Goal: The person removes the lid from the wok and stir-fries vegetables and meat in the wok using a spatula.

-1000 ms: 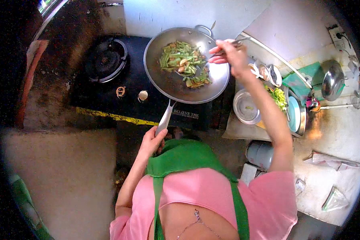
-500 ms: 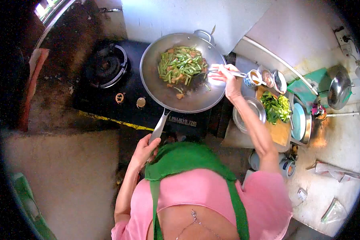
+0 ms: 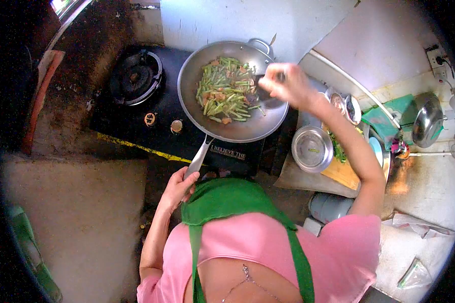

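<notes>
Plainly, the black stove (image 3: 117, 118) is backed by a pale wall panel (image 3: 212, 25) and edged along part of its front by a yellow strip (image 3: 141, 148). Over its right side the wok (image 3: 260, 129) is seen, with cut green stalks (image 3: 217, 98) spread across its middle. The wok handle (image 3: 197, 161) is gripped by the left hand (image 3: 179, 186), just past the stove's front edge and close to the green apron (image 3: 230, 199). The right hand (image 3: 290, 86), blurred, is set well apart from the left, above the wok's right rim; its fingers are curled around a utensil (image 3: 258, 81), mostly hidden. On the left, a ringed burner (image 3: 158, 76) is separated from the wok by a stretch of stove top. Little room is left between the far loop handle (image 3: 263, 41) and the panel. On the right, a round bowl (image 3: 312, 164) is placed beside a cutting board (image 3: 341, 174), partly covered by the right forearm.
</notes>
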### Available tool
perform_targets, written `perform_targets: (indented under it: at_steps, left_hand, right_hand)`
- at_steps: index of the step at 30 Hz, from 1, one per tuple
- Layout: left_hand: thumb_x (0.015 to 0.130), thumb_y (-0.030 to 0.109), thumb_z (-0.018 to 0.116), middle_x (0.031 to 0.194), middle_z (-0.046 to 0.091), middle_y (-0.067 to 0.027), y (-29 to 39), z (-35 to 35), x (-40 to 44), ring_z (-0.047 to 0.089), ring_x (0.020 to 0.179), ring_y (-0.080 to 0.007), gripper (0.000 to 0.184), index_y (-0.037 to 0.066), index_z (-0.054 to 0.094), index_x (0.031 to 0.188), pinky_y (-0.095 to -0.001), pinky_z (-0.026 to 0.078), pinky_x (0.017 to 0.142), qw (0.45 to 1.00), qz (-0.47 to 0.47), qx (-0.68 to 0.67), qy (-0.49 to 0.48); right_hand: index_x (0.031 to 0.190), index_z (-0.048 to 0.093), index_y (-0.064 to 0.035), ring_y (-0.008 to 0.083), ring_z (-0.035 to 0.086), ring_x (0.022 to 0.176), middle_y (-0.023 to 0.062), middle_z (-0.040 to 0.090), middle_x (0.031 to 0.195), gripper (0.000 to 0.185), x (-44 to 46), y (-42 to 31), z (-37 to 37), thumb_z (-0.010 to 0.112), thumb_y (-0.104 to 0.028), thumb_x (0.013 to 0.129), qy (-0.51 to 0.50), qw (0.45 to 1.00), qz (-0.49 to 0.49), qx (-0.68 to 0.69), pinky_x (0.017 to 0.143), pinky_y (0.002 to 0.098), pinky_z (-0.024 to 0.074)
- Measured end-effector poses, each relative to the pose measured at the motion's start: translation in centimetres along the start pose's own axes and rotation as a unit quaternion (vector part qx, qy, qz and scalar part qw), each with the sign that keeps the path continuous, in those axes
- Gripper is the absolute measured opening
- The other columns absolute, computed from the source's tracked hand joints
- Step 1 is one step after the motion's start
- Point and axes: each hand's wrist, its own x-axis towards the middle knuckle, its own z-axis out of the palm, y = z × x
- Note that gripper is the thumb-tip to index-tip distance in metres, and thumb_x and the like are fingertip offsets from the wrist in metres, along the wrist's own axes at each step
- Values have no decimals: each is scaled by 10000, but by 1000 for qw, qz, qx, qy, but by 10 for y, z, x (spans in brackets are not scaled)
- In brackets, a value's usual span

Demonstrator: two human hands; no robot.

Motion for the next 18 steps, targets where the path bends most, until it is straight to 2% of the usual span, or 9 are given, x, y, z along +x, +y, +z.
perform_targets:
  at_steps: [1, 6, 9, 10, 11, 12, 14, 16, 18]
  left_hand:
    - [892, 332, 566, 575, 451, 19, -2, 0, 1, 373, 410, -54, 285, 59, 491, 919, -209, 290, 360, 1000, 5, 1, 4]
    - [890, 334, 568, 572, 444, 21, 2, -1, 0, 376, 413, -55, 287, 60, 490, 926, -203, 292, 365, 1000, 7, 8, 7]
    - [889, 325, 573, 578, 459, 14, -1, -3, 1, 398, 416, -61, 302, 36, 509, 949, -211, 309, 372, 1000, 1, 6, -1]
    - [881, 309, 586, 619, 511, -20, 0, -4, -1, 467, 473, -90, 313, 17, 527, 974, -230, 370, 425, 999, 6, 45, 6]
    - [872, 294, 599, 661, 563, -54, -1, -6, -2, 535, 530, -119, 327, -2, 544, 1000, -249, 430, 478, 996, 12, 82, 17]
    - [847, 249, 627, 840, 633, -124, -10, -10, 1, 620, 739, -194, 354, -16, 561, 1073, -311, 497, 665, 929, 227, 266, 119]
    - [807, 116, 618, 989, 625, -137, 50, -8, -39, 597, 942, -239, 241, -4, 613, 1017, -323, 461, 833, 897, 313, 234, 205]
    - [809, 203, 574, 998, 626, -92, 119, 1, -99, 560, 1012, -277, 225, 22, 647, 922, -387, 430, 896, 877, 450, 121, 115]
    - [797, 291, 577, 1044, 601, -77, 140, -3, -134, 556, 957, -289, 339, 35, 605, 1017, -418, 435, 878, 744, 649, 154, 21]
  right_hand:
    - [703, 595, 9, 133, 593, 499, 59, 584, 617, 249, 11, 17, -9, 603, -204, 832, -34, 999, 30, 18, 440, 245, 475]
    - [727, 588, 7, 230, 642, 507, 133, 629, 692, 234, 23, 79, -12, 628, -214, 791, 49, 923, 238, 299, 439, 283, 534]
    - [988, 530, 24, 314, 670, 738, 197, 618, 938, 314, 4, 126, 18, 599, -248, 849, 143, 830, 218, 492, 591, 319, 569]
    - [1044, 491, 28, 345, 638, 900, 220, 589, 1074, 292, 0, 139, 32, 537, -217, 893, 126, 787, 211, 565, 784, 396, 543]
    - [1071, 486, 34, 354, 625, 933, 227, 568, 1119, 322, 0, 155, 49, 529, -237, 902, 115, 769, 186, 600, 831, 407, 521]
    - [1079, 481, 34, 355, 625, 933, 229, 567, 1122, 335, 1, 146, 52, 526, -249, 904, 116, 789, 170, 579, 834, 406, 518]
    - [1022, 529, 28, 323, 632, 930, 228, 573, 1122, 292, -1, 107, 47, 537, -238, 902, 116, 822, 141, 539, 835, 386, 513]
    - [959, 562, 14, 288, 639, 904, 209, 586, 1117, 229, -4, 70, 27, 548, -204, 891, 68, 876, 109, 465, 800, 364, 524]
    - [799, 624, -9, 184, 645, 862, 144, 634, 1073, 117, -8, 33, 10, 605, -118, 838, 16, 925, 61, 375, 731, 282, 518]
